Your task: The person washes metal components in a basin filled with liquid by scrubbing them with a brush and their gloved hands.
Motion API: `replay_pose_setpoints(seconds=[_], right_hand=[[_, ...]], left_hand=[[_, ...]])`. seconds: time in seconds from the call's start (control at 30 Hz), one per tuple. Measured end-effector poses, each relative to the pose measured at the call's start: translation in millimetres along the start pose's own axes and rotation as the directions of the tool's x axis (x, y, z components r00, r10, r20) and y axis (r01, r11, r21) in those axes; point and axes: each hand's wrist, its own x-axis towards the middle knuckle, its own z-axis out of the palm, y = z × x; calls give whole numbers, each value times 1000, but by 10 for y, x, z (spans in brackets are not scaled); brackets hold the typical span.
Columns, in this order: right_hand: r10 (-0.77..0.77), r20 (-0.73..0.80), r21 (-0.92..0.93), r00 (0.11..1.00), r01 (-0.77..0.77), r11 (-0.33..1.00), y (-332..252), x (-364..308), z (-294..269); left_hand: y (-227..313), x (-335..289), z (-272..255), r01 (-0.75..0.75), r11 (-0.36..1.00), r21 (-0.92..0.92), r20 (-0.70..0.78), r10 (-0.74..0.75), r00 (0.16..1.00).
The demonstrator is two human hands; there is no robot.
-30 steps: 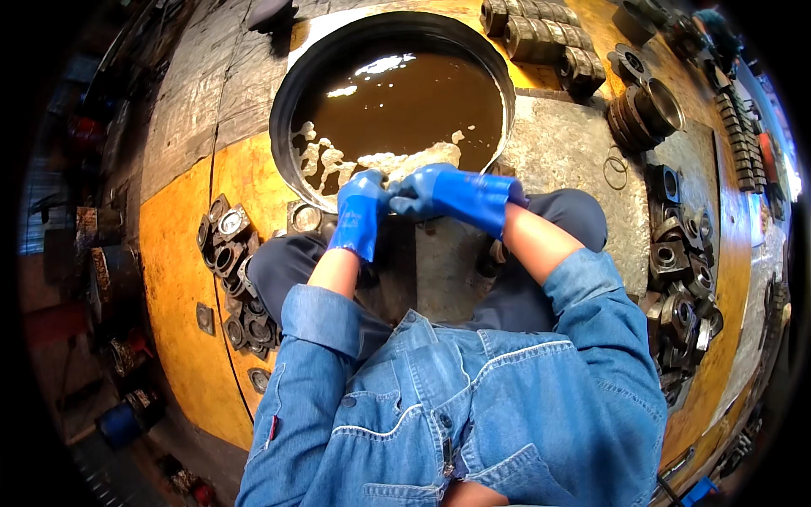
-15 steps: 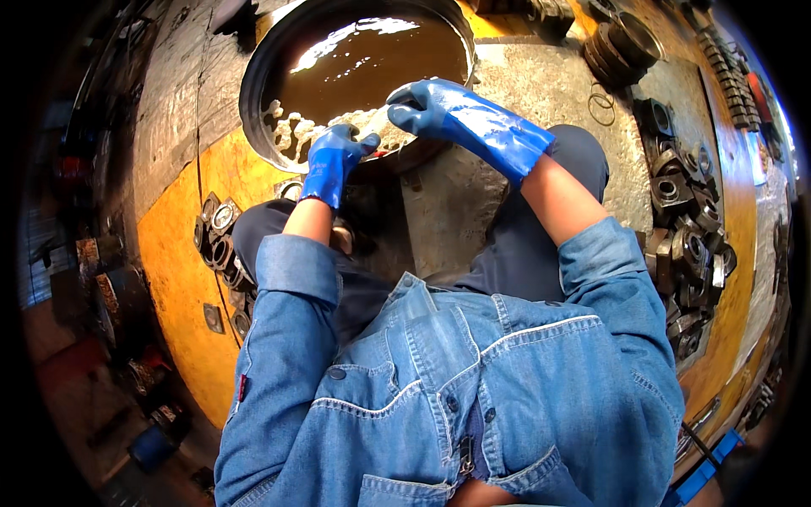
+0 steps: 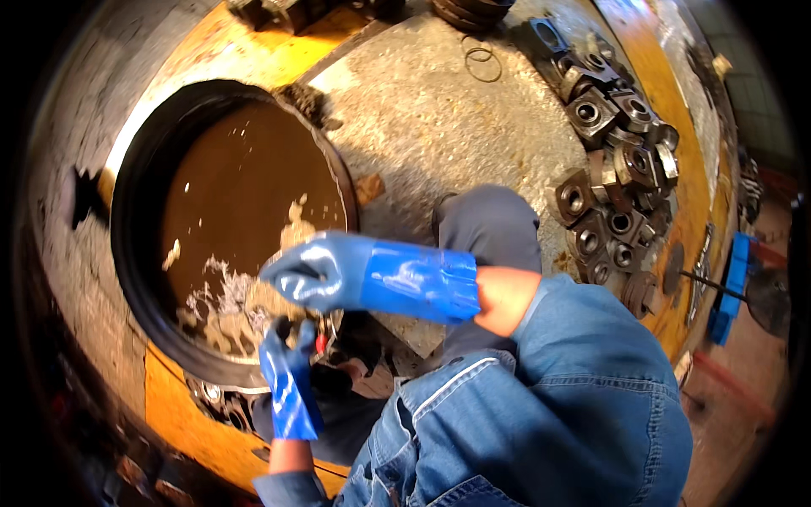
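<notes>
A round black tub (image 3: 131, 279) holds murky brown liquid (image 3: 241, 182), with pale foam (image 3: 228, 287) gathered along its near side. My right hand (image 3: 317, 275), in a long blue rubber glove, hangs over the near right part of the tub. Its fingers are curled together, and whatever lies inside them is hidden. By the near rim is my left hand (image 3: 291, 372) in a matching glove, thumb and forefinger apart in a V shape. Just beside the left thumb shows a small red thing (image 3: 321, 343), too small to name.
Greasy metal blocks with round bores (image 3: 621, 160) are heaped at the right. Two thin rings (image 3: 482, 63) lie on the worn grey plate (image 3: 414, 127). A stack of dark cylindrical parts (image 3: 473, 12) stands at the far edge. My bent knee (image 3: 490, 224) is beside the tub.
My view has swung to the right, so the tub appears lower and farther left. Both gloved hands remain at the tub's near side; the right one now reaches over the foam, above the left.
</notes>
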Motion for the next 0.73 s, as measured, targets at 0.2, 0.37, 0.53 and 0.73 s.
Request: replay_pose_setpoints(seconds=[0.2,0.37,0.53,0.73], right_hand=[[91,94,416,991,-122,901,225,47,-33],[293,288,722,912,-408,559,125,-4,-84],[228,147,833,963,-245,496,63,-279,-55],[369,-165,977,915,100,189,87,-814,-242]], left_hand=[[295,-73,11,-67,967,245,77,49,996],[213,-44,26,-98,981,169,81,85,993],[201,26,-49,-217,921,322,73,204,976],[620,175,-149,48,538,842,40,-150,988]])
